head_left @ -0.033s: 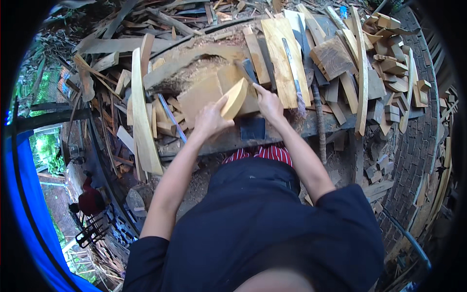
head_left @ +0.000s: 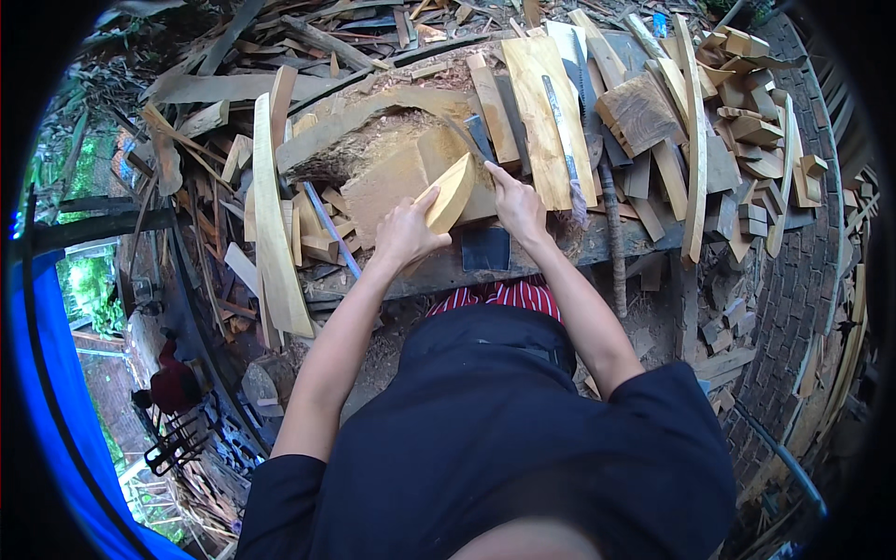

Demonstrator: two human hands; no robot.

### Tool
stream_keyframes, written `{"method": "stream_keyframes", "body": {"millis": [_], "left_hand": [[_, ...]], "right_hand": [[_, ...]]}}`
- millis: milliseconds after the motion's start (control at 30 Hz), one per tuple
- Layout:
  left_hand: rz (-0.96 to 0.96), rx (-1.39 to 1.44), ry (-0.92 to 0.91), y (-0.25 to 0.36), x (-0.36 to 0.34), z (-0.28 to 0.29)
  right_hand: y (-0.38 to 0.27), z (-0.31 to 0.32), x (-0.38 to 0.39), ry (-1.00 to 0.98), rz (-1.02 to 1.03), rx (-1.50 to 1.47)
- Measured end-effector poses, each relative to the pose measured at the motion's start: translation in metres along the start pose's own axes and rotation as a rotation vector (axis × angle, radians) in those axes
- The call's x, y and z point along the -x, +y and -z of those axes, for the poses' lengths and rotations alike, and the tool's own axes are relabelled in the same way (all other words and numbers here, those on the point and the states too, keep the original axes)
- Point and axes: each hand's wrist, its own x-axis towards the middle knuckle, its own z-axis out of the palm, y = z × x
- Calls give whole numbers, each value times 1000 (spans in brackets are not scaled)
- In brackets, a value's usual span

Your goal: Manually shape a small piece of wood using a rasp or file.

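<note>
My left hand (head_left: 406,231) is closed around the near end of a pale, curved wood piece (head_left: 452,191). The wood's pointed end tilts up and to the right over a large chopping block (head_left: 383,182). On the right, my right hand (head_left: 519,207) is wrapped around the lower end of a long, thin, dark tool (head_left: 464,135), which looks like a blade. That tool slants up and leftward, just beyond the wood's tip. Its grip is hidden within my fingers. A dark rectangular patch (head_left: 485,250) lies on the bench's near edge between my forearms.
A handsaw (head_left: 560,126) lies on a pale board (head_left: 534,103) to the right. Cut wood blocks (head_left: 751,131) are heaped farther right. Long curved slats (head_left: 273,205) lean on the left side. Offcuts and scraps (head_left: 327,37) cover the ground behind the bench.
The dark tool in my right hand has turned slightly and now looks thinner. The wood piece in my left hand has shifted a little. Both hands keep their hold.
</note>
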Motion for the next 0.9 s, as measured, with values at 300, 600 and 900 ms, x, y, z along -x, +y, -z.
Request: {"method": "stream_keyframes", "body": {"millis": [300,600,900], "left_hand": [[39,117,10,-3,2,-4],[-7,160,29,0,0,1],[50,321,-20,-7,2,-4]], "right_hand": [[3,3,-5,-21,-53,-12],[17,-19,-19,30,-25,-133],[12,-12,-17,-13,-30,-90]]}}
